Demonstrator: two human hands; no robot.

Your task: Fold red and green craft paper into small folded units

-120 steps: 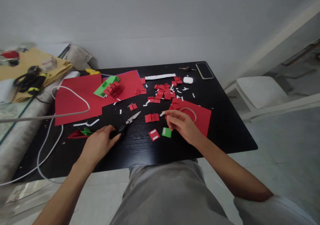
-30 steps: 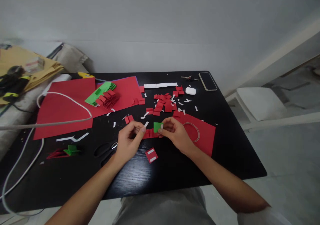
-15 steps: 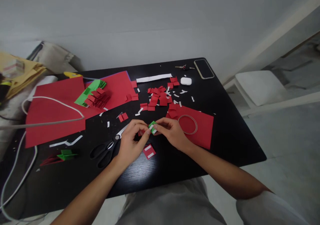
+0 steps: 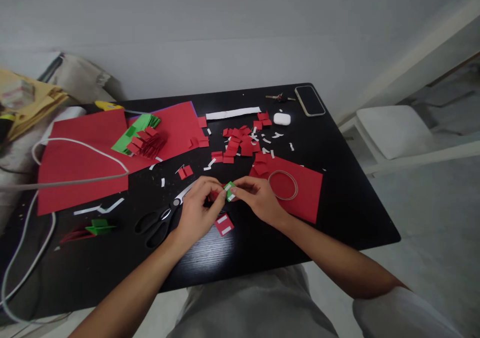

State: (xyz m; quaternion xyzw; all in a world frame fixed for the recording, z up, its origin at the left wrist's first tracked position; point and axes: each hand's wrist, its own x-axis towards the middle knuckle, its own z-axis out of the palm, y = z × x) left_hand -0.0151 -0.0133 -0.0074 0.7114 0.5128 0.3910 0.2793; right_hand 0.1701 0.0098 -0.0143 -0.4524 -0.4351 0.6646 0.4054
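While two bare hands face each other above a black table (image 4: 337,213), a small green paper square (image 4: 230,191) bearing two white strips sits between their fingertips. The right hand (image 4: 258,198) grasps it at one side; the left hand (image 4: 200,205) has its thumb at the opposite edge, though whether it grips or merely presses cannot be told. Just below lies a red square (image 4: 224,224), also carrying two white strips. Black-handled scissors (image 4: 175,203) rest partly behind the left hand, and a thin ring (image 4: 296,187) lies on a red sheet (image 4: 310,188) beside the right. Farther back are scattered red folded pieces (image 4: 246,147), a white case (image 4: 282,119), keys (image 4: 280,98) and a phone (image 4: 310,101).
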